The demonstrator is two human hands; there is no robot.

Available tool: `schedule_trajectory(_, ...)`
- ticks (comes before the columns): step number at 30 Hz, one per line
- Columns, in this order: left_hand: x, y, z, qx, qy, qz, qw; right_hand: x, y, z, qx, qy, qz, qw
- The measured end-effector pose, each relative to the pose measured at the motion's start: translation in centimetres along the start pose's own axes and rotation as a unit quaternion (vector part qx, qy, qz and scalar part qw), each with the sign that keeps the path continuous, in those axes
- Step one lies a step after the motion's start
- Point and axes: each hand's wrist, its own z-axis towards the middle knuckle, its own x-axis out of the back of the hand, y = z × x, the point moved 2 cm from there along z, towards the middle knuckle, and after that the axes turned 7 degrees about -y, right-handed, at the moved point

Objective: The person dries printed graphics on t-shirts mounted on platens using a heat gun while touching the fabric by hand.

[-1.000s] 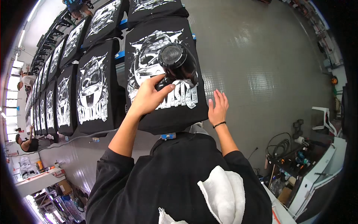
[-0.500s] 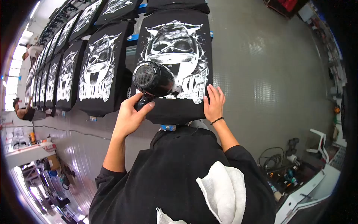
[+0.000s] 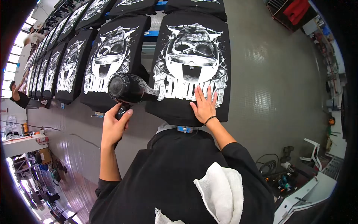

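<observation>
My left hand [image 3: 116, 125] is wrapped round the handle of a black hair dryer [image 3: 128, 89]. The dryer's nozzle points right, over the left edge of a black T-shirt [image 3: 175, 110] stretched on a board in front of me. A white and grey print of a masked face with lettering [image 3: 192, 59] covers the shirt. My right hand [image 3: 206, 106] lies with fingers spread on the lower right part of the print, over some of the letters. Whether the palm presses down fully cannot be seen.
More printed black shirts [image 3: 112, 52] on boards run in rows to the left and back. A cable [image 3: 84, 139] crosses the floor at left. A person [image 3: 20, 98] stands far left. A white towel [image 3: 222, 190] hangs on my front; tools [image 3: 285, 181] lie at lower right.
The hair dryer in my left hand has moved left, off the print's middle to the shirt's left edge. My right hand has shifted from the shirt's right edge inward onto the lettering.
</observation>
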Motion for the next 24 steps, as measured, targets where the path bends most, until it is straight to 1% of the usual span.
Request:
schedule_trajectory(2,1.1,-0.2,0.8,-0.004,0.001,-0.006,1.0,-0.8,-0.1,0.2,-0.012,-0.023,-0.024,0.999)
schedule_trajectory(5,1.8,0.1,3.2,-0.05,0.007,0.017,0.999,-1.1,-0.4,0.2,-0.027,-0.021,-0.036,0.999)
schedule_trajectory(7,2.2,0.4,5.3,-0.051,-0.027,-0.015,0.998,-0.9,-0.7,0.2,-0.03,-0.016,-0.03,0.999)
schedule_trajectory(10,1.7,1.1,7.9,-0.065,0.0,0.017,0.998,-0.8,-0.9,0.2,-0.03,-0.008,-0.031,0.999)
schedule_trajectory(11,1.5,1.6,8.6,-0.072,-0.007,0.018,0.997,-0.7,-0.8,0.2,-0.029,-0.001,-0.03,0.999)
schedule_trajectory(12,1.4,1.9,9.1,-0.072,-0.006,0.017,0.997,-0.9,-0.7,0.4,-0.029,-0.017,-0.027,0.999)
schedule_trajectory(13,1.2,2.1,9.6,-0.068,-0.025,0.009,0.997,-1.0,-0.5,0.4,-0.023,-0.018,-0.023,0.999)
schedule_trajectory(15,0.0,2.4,9.6,-0.068,-0.049,0.009,0.996,-0.8,-0.1,0.3,-0.009,-0.015,-0.011,1.0)
schedule_trajectory(17,-1.4,2.6,8.8,-0.036,-0.069,0.044,0.996,0.1,0.6,0.1,0.0,0.004,0.014,1.0)
schedule_trajectory(19,-4.0,3.6,7.6,-0.011,-0.094,-0.012,0.995,1.2,1.4,0.0,0.0,0.022,0.021,1.0)
schedule_trajectory(21,-6.3,4.2,7.0,-0.009,-0.131,-0.022,0.991,2.2,2.8,-0.3,0.009,0.033,0.059,0.998)
schedule_trajectory(24,-9.2,5.5,6.3,-0.021,-0.132,0.01,0.991,3.4,4.7,-0.8,0.01,0.049,0.08,0.996)
